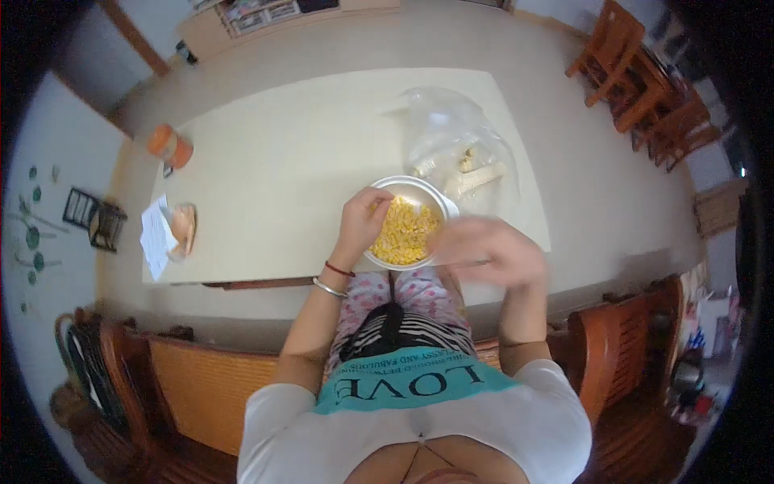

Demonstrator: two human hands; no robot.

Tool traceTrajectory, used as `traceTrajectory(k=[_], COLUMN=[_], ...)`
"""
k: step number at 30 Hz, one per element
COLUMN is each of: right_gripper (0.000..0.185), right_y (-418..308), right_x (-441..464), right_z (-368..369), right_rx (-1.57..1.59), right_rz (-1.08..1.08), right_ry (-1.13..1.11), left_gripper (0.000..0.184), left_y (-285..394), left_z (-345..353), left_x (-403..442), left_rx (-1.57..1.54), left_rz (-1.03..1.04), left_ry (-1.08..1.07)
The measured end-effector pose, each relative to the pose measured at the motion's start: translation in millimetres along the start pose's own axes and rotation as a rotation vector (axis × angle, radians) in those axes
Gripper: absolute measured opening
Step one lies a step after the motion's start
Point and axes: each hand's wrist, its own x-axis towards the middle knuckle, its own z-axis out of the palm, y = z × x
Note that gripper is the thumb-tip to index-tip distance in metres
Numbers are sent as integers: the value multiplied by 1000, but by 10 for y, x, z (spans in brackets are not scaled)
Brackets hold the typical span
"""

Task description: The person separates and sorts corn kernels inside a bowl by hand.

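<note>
A round white bowl stands at the table's near edge with loose yellow corn kernels in it. At the bowl's left rim is my left hand, its thumb and fingers pressed together over the kernels; whatever lies between them is too small to make out. My right hand is over the bowl's right side and smeared by motion, so its fingers and anything in them are unclear. Behind the bowl, a clear plastic bag lies with pale corn cobs in or on it.
The pale table carries an orange-lidded jar at the far left. Papers and a brownish item lie near its left corner. Wooden chairs stand at the upper right. A wooden bench is behind me.
</note>
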Motion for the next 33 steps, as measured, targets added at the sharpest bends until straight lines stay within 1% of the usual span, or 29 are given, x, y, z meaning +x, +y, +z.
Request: traceTrajectory(k=[1,2,5,7,10,13,20,23,26,29,32,33], right_gripper=[17,17,15,14,13,11,8,7,7,7,7,8], right_y=[-217,-468,-1103,-1384,-1597,-1666,-1727,-1730,-1745,-1776,-1818,-1820], right_x=[-19,-32,22,119,241,307,373,424,424,407,414,415], right_z=[-81,-153,-302,-305,-297,-259,-155,-155,-113,-89,-92,-90], right_rx=[119,151,268,297,338,360,402,424,447,465,482,494], right_rz=[-173,-275,-593,-733,-865,-917,-950,-956,-960,-983,-1000,-1005], right_ry=[-66,-150,-410,-538,-636,-676,-712,-703,-696,-701,-689,-686], left_gripper=[8,7,8,9,10,11,11,10,10,11,17,20], left_y=[8,10,2,-13,14,-2,-22,-19,-56,-85,-80,-27], left_z=[-19,-36,-67,-67,-61,-36,-34,-17,-13,1,93,138], left_x=[25,46,29,27,18,18,24,6,16,20,6,-11], left_rx=[15,34,27,48,25,22,28,63,32,78,226,200], left_rz=[79,156,100,46,-9,-37,-41,-46,-20,69,175,221], left_ry=[3,10,-8,-12,-18,-41,-87,-59,-69,-174,-411,-482])
